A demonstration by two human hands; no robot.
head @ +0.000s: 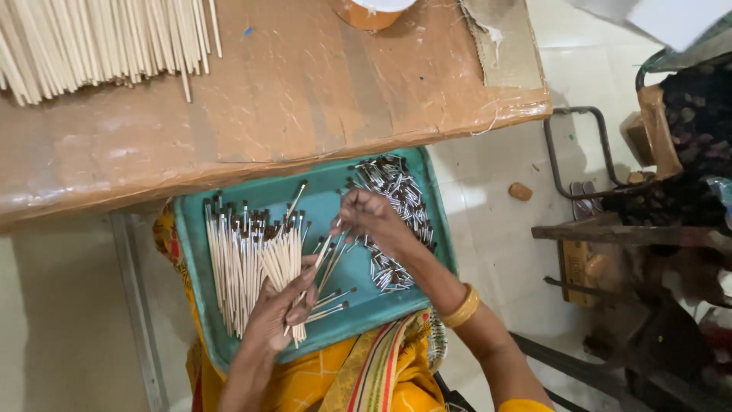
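Note:
A teal tray (194, 267) rests on my lap under the table's edge. On its left side lies a row of thin pale sticks with metal caps (236, 259). A pile of loose small metal caps (396, 198) fills its right side. My left hand (284, 305) holds a fan of several capped sticks (324, 294) over the tray's middle. Just above, my right hand (370, 217) pinches the top end of one of those sticks, next to the cap pile. A gold bangle (462, 307) is on my right wrist.
A cardboard-covered table (290, 91) spans the top, with a bundle of bare pale sticks (91, 38) at its far left and an orange-based container (370, 11) at its far edge. To the right, a metal frame (579, 152) and dark clutter stand on the tiled floor.

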